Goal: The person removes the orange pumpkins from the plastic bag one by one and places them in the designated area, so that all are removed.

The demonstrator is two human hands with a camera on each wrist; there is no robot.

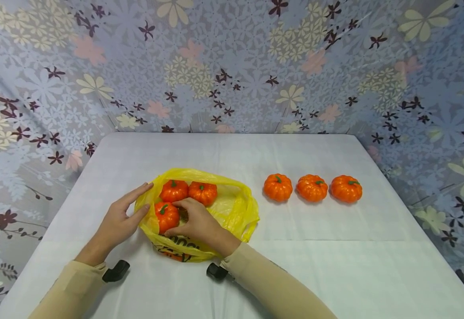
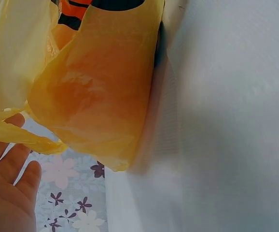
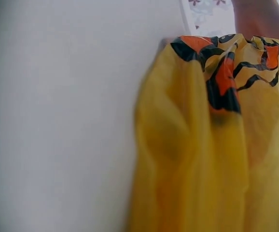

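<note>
A yellow plastic bag [image 1: 232,212] with dark and orange print lies on the table, its mouth spread wide. Inside it, three small orange toy pumpkins with green stems show: one pumpkin [image 1: 174,190] and another pumpkin [image 1: 203,193] at the back, and a front-left pumpkin [image 1: 166,218]. My right hand [image 1: 202,223] reaches in over the near rim and grips the front-left pumpkin between thumb and fingers. At the bag's left rim, my left hand [image 1: 116,221] rests with extended fingers. In the left wrist view, a yellow strip of bag [image 2: 28,137] lies across those fingers [image 2: 14,162].
Three more orange pumpkins stand in a row right of the bag: a near one [image 1: 277,187], a middle one [image 1: 312,188] and a far-right one [image 1: 346,188]. A white cloth covers the table [image 1: 315,274]. Behind it hangs a flowered curtain [image 1: 232,66].
</note>
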